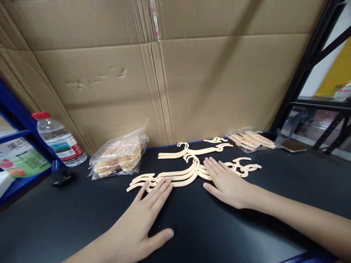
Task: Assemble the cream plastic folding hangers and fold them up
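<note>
Several cream plastic hangers [189, 173] lie stacked on the black table [82, 208], hooks pointing away from me. My left hand [146, 215] lies flat and open, its fingertips on the left arm of the stack. My right hand [226, 182] rests flat and open too, fingertips touching the stack's right arm. Another single hanger [192, 150] lies just behind the stack, apart from both hands.
A clear bag of hangers [119, 157] sits at the left, another bag [251, 140] at the back right beside a phone [292, 145]. A water bottle [59, 140] and a small black object [63, 178] stand far left by blue shelving. A cardboard wall [175, 73] closes the back.
</note>
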